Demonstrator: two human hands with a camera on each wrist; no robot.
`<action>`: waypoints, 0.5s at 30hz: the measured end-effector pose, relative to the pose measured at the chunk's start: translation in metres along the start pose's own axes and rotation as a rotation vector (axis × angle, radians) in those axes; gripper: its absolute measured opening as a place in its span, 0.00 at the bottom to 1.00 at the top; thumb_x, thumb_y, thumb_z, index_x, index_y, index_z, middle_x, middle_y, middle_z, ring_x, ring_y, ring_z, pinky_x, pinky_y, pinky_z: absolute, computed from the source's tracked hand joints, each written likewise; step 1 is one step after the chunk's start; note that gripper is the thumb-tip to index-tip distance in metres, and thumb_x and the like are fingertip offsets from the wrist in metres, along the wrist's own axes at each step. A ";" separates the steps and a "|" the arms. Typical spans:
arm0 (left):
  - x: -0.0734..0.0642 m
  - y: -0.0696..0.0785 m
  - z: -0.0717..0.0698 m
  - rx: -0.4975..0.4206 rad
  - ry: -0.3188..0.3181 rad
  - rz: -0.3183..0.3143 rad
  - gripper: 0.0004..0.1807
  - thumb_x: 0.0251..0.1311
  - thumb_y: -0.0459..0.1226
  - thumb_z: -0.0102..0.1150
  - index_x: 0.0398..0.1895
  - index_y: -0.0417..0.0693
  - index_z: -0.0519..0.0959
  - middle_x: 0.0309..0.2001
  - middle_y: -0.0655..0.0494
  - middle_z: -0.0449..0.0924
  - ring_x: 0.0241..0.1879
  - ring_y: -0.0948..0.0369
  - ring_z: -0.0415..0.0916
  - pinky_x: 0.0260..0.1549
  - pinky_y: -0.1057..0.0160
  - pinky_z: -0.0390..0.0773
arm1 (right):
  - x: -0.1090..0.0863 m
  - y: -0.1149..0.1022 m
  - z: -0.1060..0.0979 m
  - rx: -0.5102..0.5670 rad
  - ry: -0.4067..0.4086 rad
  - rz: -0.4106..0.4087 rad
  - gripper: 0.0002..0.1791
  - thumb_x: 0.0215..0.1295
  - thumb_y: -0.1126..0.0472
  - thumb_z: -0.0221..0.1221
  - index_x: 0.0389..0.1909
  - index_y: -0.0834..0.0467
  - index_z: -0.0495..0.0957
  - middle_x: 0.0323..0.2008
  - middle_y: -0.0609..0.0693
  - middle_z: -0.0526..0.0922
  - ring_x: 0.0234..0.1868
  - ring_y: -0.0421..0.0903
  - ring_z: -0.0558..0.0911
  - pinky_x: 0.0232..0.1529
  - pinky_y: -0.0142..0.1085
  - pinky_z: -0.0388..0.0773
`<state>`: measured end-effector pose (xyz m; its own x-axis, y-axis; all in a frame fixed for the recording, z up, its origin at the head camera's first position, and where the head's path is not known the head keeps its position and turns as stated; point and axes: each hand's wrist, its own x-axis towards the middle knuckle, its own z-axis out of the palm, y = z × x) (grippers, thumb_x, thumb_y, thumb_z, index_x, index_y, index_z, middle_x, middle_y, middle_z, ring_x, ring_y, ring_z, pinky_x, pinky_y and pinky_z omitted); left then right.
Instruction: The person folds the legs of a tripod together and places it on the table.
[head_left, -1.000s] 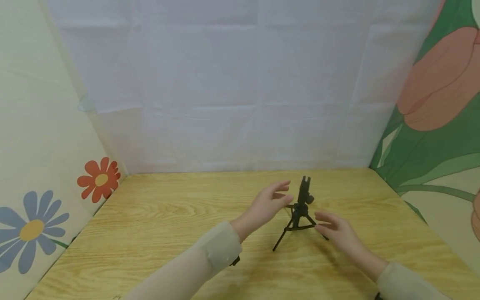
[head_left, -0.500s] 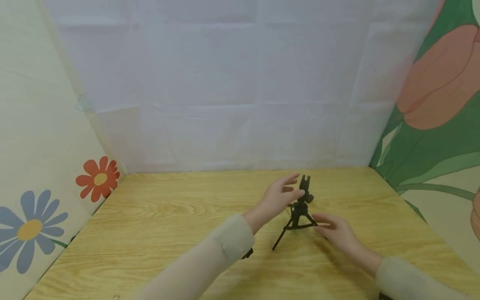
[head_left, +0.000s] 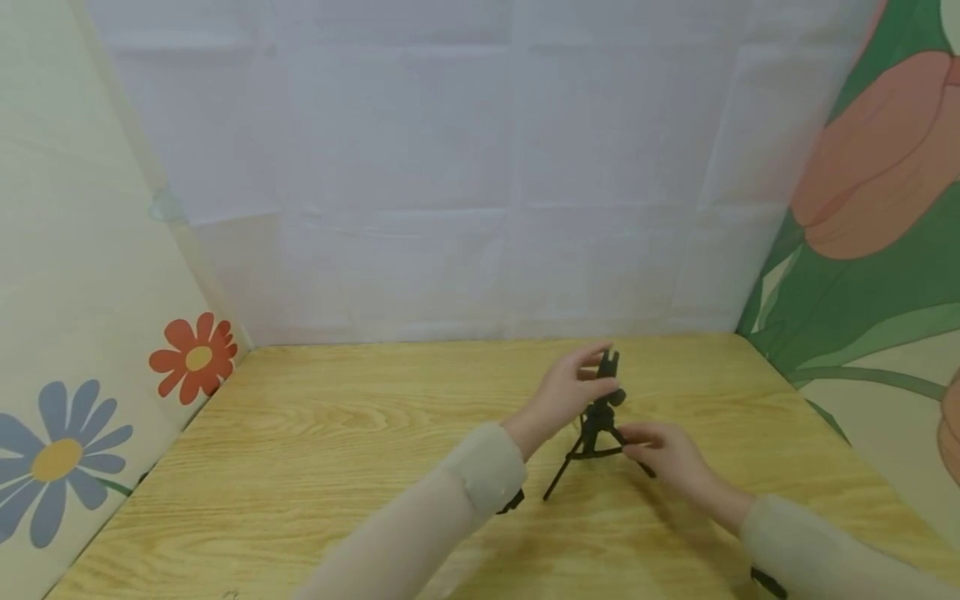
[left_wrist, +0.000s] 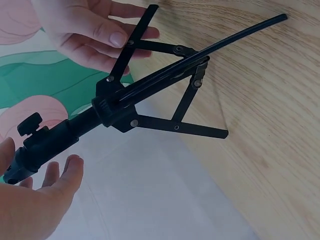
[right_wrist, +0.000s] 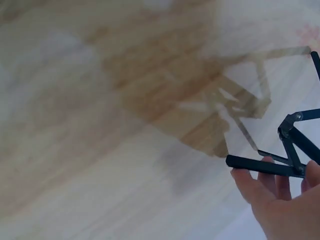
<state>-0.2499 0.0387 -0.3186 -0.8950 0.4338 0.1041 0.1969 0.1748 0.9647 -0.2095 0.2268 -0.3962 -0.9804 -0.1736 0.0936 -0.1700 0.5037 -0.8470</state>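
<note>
The tripod (head_left: 598,425) is stood on the bench (head_left: 300,467), its long axis near vertical; its post (left_wrist: 85,122) is partly ringed from the left by the left hand (head_left: 564,390), firmness of grip untold; one leg (left_wrist: 145,22), lower and rightward, is pinched by the right hand (head_left: 667,454).

A black tripod stand (head_left: 598,421) rises upright from the wood-grain tabletop (head_left: 300,458), right of centre in the head view. Its three slim, straight legs (left_wrist: 200,131) are splayed wide, and flat braces (left_wrist: 187,101) link them to the middle, with small silvery rivets (left_wrist: 134,123) at the joints. Above the faceted hub where the legs meet, a round central column (left_wrist: 82,122) steps up into a thicker sleeve. A dark knob (head_left: 617,397) juts from the side of this upper part, and two short parallel prongs (head_left: 610,364) form a forked top.
</note>
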 end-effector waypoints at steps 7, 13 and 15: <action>0.004 0.002 0.004 0.010 0.021 -0.003 0.27 0.65 0.34 0.61 0.67 0.55 0.71 0.58 0.50 0.75 0.55 0.53 0.74 0.45 0.56 0.80 | 0.008 0.002 -0.003 -0.023 -0.028 -0.031 0.14 0.65 0.69 0.60 0.49 0.73 0.79 0.48 0.66 0.82 0.46 0.59 0.81 0.44 0.48 0.81; 0.007 0.003 0.005 0.015 0.029 0.012 0.24 0.64 0.35 0.62 0.64 0.52 0.74 0.50 0.53 0.79 0.47 0.58 0.76 0.41 0.58 0.81 | 0.010 0.001 -0.004 -0.075 -0.044 -0.089 0.13 0.62 0.71 0.62 0.45 0.74 0.79 0.46 0.68 0.82 0.45 0.61 0.81 0.42 0.48 0.81; 0.008 0.003 0.005 0.010 0.029 0.017 0.23 0.64 0.35 0.62 0.63 0.51 0.75 0.48 0.54 0.80 0.45 0.59 0.76 0.40 0.59 0.81 | 0.010 0.001 -0.004 -0.087 -0.048 -0.107 0.12 0.61 0.72 0.62 0.44 0.75 0.79 0.45 0.68 0.82 0.45 0.61 0.82 0.42 0.47 0.81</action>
<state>-0.2542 0.0470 -0.3162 -0.9028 0.4107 0.1273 0.2159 0.1769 0.9603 -0.2201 0.2287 -0.3939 -0.9507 -0.2693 0.1539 -0.2832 0.5516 -0.7846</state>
